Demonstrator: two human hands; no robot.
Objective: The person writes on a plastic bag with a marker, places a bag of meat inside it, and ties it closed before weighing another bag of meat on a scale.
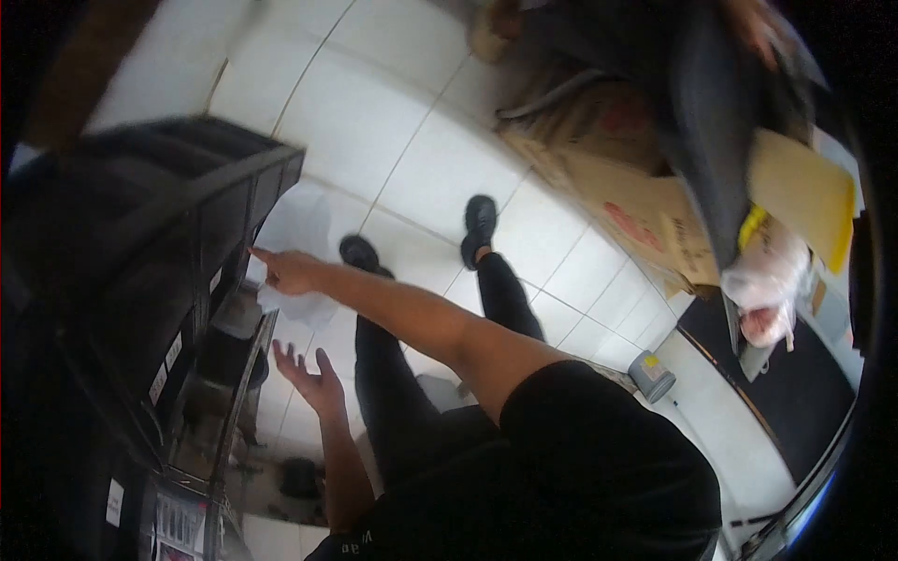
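My right hand [288,272] reaches across to the left with its index finger stretched towards the side of a black crate [224,196]. A translucent white plastic bag [304,220] shows above and below this hand; whether the hand touches it cannot be made out. Lower down, my left hand [311,379] is open, its fingers spread and nothing in them, beside a metal wire shelf [234,421].
Cardboard boxes [617,182] stand at the upper right. Another person's hand [753,28] and dark clothing show there. A plastic-wrapped item [767,280] is near a yellow sheet [804,196]. A grey tub [652,376] sits on the tiled floor [412,159].
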